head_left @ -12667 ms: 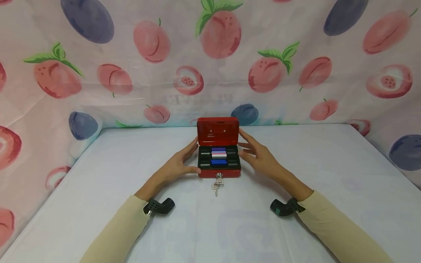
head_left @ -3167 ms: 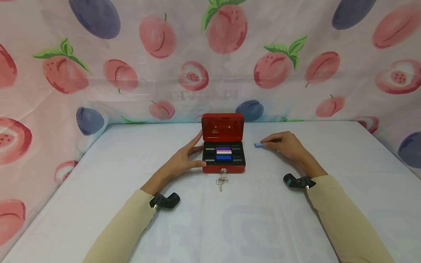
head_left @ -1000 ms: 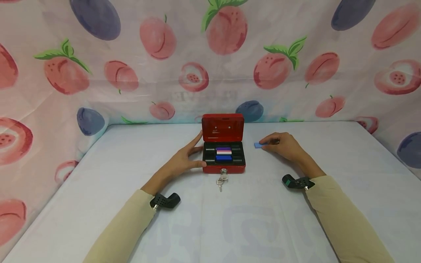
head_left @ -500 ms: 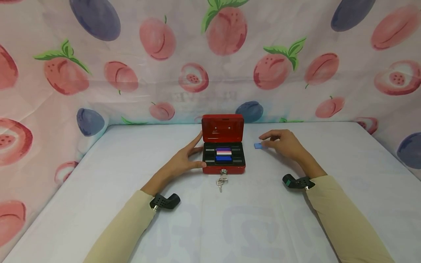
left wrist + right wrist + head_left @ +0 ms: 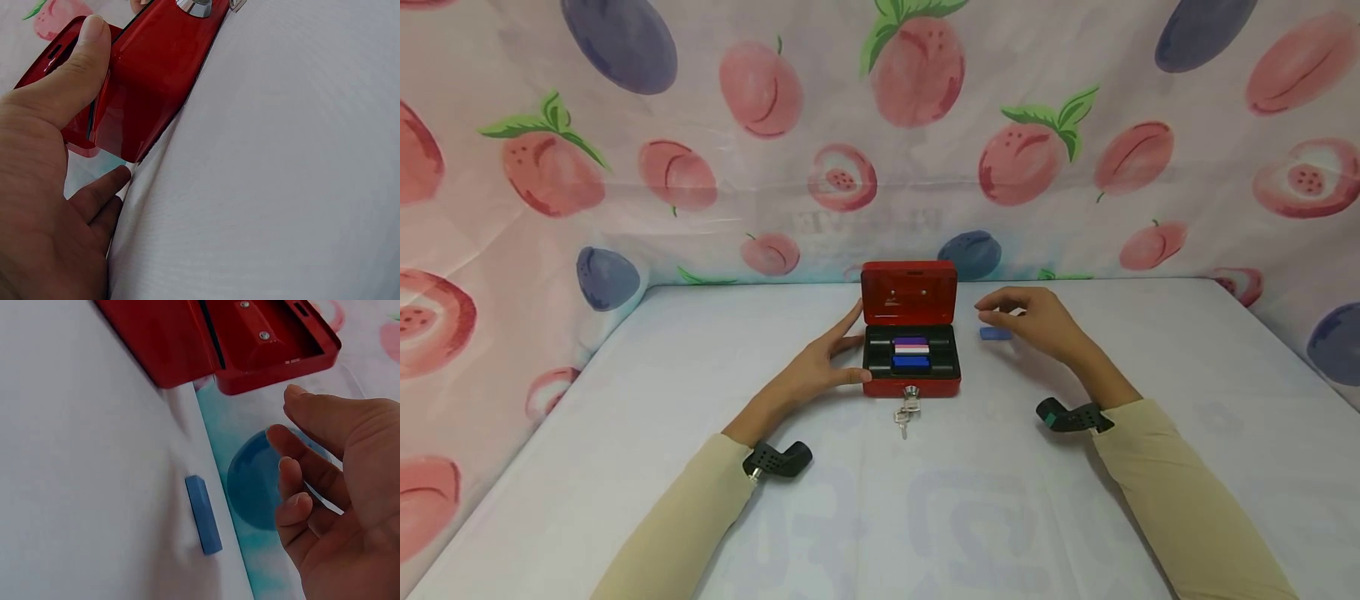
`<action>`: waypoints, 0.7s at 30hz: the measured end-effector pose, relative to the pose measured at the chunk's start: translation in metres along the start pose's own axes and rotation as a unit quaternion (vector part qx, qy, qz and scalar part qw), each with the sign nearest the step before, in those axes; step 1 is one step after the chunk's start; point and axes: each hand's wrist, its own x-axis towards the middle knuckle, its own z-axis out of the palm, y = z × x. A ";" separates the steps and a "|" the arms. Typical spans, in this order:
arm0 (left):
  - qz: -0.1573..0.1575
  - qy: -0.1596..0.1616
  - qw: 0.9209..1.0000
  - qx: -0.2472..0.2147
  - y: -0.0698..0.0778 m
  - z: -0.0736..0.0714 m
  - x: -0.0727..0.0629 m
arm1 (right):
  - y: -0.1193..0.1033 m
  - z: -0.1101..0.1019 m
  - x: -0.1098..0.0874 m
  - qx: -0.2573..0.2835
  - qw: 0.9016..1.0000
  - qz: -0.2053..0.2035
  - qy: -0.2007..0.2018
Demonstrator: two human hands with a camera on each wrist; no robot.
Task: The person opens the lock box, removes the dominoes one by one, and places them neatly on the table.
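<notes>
A red cash box (image 5: 910,388) stands with its lid up in the middle of the table. Its black tray (image 5: 940,354) holds several small coloured bars (image 5: 911,349), purple, pink, white and blue. My left hand (image 5: 808,365) rests against the box's left side, thumb on the front corner and the other fingers spread along the side. To the right of the box, a light blue bar (image 5: 203,515) lies on the table. Above that bar, touching nothing, hovers my right hand (image 5: 1033,321), its fingers loosely bent and holding nothing.
A pair of keys (image 5: 902,421) hangs from the lock at the box's front. White cloth (image 5: 775,533) covers the table. Behind it rises a fruit-patterned curtain (image 5: 700,225). Both wrists wear black camera mounts.
The light blue bar was in the tray at first, then between my right fingers right of the box. Now it lies on the table, released, and my right hand has risen leftward. Left hand stays.
</notes>
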 end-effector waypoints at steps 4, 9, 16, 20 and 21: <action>0.004 0.000 1.000 0.002 0.001 0.000 0.000 | -0.009 0.003 0.000 0.013 1.000 -0.005 -0.004; 0.004 -0.002 1.000 0.000 0.003 0.001 -0.001 | -0.017 0.008 0.001 0.023 1.000 -0.019 -0.009; -0.003 -0.002 1.000 0.004 0.004 0.000 -0.001 | -0.027 0.016 0.002 0.021 0.998 -0.056 -0.010; -0.004 0.000 1.000 0.009 0.004 0.000 -0.001 | -0.034 0.022 0.001 0.018 0.997 -0.071 -0.010; -0.004 0.000 1.000 0.010 0.003 0.000 -0.001 | -0.036 0.023 0.000 0.017 0.997 -0.074 -0.012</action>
